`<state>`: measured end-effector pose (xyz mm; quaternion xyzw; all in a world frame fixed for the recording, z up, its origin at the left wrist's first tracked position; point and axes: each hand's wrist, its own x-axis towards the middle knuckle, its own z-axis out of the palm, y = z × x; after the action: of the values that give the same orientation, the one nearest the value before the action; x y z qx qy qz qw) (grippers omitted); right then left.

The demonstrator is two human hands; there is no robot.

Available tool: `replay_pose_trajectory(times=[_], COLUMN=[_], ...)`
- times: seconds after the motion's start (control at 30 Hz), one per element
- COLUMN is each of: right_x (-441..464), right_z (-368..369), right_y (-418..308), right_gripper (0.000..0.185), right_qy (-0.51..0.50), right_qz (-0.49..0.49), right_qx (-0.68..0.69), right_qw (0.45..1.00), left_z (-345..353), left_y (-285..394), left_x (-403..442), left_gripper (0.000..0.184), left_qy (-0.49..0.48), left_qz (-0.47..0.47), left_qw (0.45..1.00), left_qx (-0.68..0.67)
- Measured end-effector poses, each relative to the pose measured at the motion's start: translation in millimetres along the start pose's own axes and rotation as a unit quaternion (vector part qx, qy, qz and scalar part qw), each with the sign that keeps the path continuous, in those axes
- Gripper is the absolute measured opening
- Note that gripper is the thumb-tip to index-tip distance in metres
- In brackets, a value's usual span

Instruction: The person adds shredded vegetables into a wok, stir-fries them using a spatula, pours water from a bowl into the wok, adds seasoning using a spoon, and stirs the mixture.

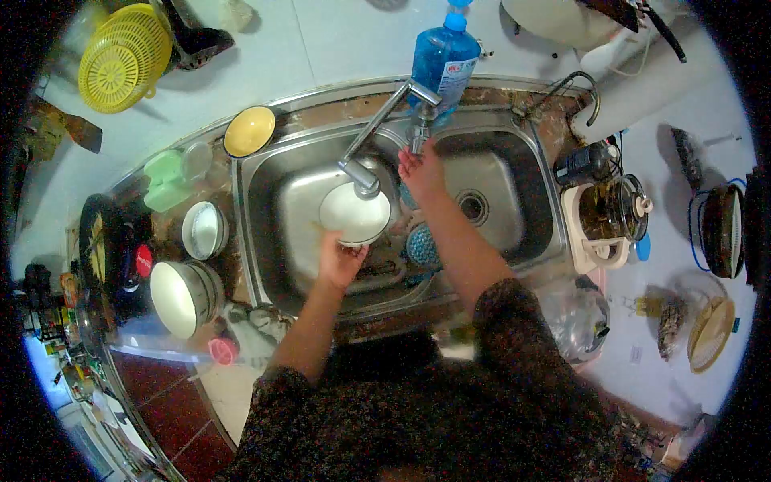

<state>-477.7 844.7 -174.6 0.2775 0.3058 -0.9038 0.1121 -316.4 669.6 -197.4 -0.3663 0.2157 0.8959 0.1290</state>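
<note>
Two metal sinks sit side by side: the left sink (281, 217) and the right sink (514, 193). The white bowl (354, 214) is over the left sink, just under the end of the silver tap (365, 178). I can't tell if water is in it. The left hand (342, 261) has its fingers bent and closed on the bowl's near edge. The right hand (424, 167) is up at the tap's bottom part, with its fingers half curled; I can't tell if they grip it. A big blue bottle (443, 64) with blue stuff inside stands behind the tap. A yellow bowl (250, 132) sits by the back left corner. Two bowl stacks, the small stack (202, 230) and the big stack (178, 299), are on the brown counter (230, 269) at the left. A dark see-through pot (604, 210) is at the right. A yellow basket (124, 60) is against the pale wall (337, 40). Dark red tiles (169, 394) show on the floor.
</note>
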Motion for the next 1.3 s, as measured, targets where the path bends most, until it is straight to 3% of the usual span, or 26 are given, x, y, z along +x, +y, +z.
replay_pose_trajectory(times=[0.1,0.23,0.3,0.47,0.53,0.6,0.63,0.7,0.8,0.9,0.97,1.03,1.1,1.13,1.17,1.23,1.27,1.3], right_x=[13.9,16.1,16.7,12.7,12.4,-24.6,-41.6,-77.9,-126.0,-216.0,-251.9,-313.4,-343.5,-361.8,-377.9,-388.4,-391.5,-402.2], right_z=[-6.2,1.1,17.4,15.0,-1.2,11.6,9.9,-2.9,-17.9,-18.1,-3.0,44.0,61.5,82.7,99.6,116.2,122.8,137.9], right_y=[5.3,-11.2,-16.6,-22.3,-29.6,-25.8,-17.1,0.0,22.1,45.1,65.2,79.9,99.7,108.9,122.4,138.0,145.2,153.3], right_gripper=[0.039,0.033,0.028,0.029,0.042,0.048,0.048,0.049,0.050,0.060,0.064,0.063,0.071,0.072,0.073,0.068,0.067,0.066], right_qy=[-0.004,-0.009,0.163,0.059,0.018,0.046,-0.026,-0.109,-0.061,-0.210,-0.218,-0.163,-0.152,-0.163,-0.170,-0.143,-0.154,-0.143], right_qz=[-0.039,0.007,0.035,0.047,0.110,0.094,-0.018,-0.139,0.089,0.048,0.050,0.136,0.093,0.064,0.038,-0.026,-0.045,-0.061], right_qx=[-0.059,-0.073,-0.036,0.044,-0.102,-0.166,-0.325,-0.467,-0.475,-0.560,-0.562,-0.424,-0.419,-0.408,-0.395,-0.397,-0.369,-0.351], right_qw=[0.997,0.997,0.985,0.996,0.989,0.981,0.945,0.866,0.874,0.800,0.797,0.880,0.890,0.896,0.902,0.906,0.915,0.923], left_z=[-0.4,4.1,4.0,2.2,-8.6,-16.1,-21.5,-20.2,-16.6,-29.9,-54.8,-69.7,-77.2,-88.4,-92.6,-101.0,-120.7,-140.4], left_y=[-0.5,0.2,0.2,2.0,-0.8,-1.6,-2.5,-1.3,6.8,13.2,8.6,18.7,37.3,42.0,56.8,88.8,98.8,108.8], left_x=[-2.3,-9.3,-14.3,-45.8,-57.9,-75.2,-81.9,-110.2,-162.3,-206.1,-222.3,-238.9,-267.7,-279.3,-305.2,-355.6,-362.7,-369.7], left_gripper=[0.051,0.052,0.053,0.051,0.051,0.048,0.047,0.045,0.036,0.028,0.030,0.032,0.043,0.049,0.049,0.051,0.054,0.058], left_qy=[0.007,-0.005,-0.013,0.000,0.013,0.009,-0.036,-0.005,-0.019,-0.083,-0.101,-0.127,-0.174,-0.232,-0.240,-0.246,-0.284,-0.257], left_qz=[0.002,0.001,0.013,0.048,0.037,0.030,0.021,0.041,0.038,0.031,0.038,0.044,0.000,0.075,0.074,0.020,0.156,0.307], left_qw=[1.000,1.000,0.999,0.998,0.998,0.997,0.996,0.996,0.998,0.996,0.994,0.990,0.984,0.965,0.963,0.969,0.907,0.766], left_qx=[-0.019,-0.019,-0.040,-0.045,-0.052,-0.063,-0.081,-0.074,-0.056,-0.026,0.002,0.032,0.023,0.097,0.099,-0.007,0.271,0.503])
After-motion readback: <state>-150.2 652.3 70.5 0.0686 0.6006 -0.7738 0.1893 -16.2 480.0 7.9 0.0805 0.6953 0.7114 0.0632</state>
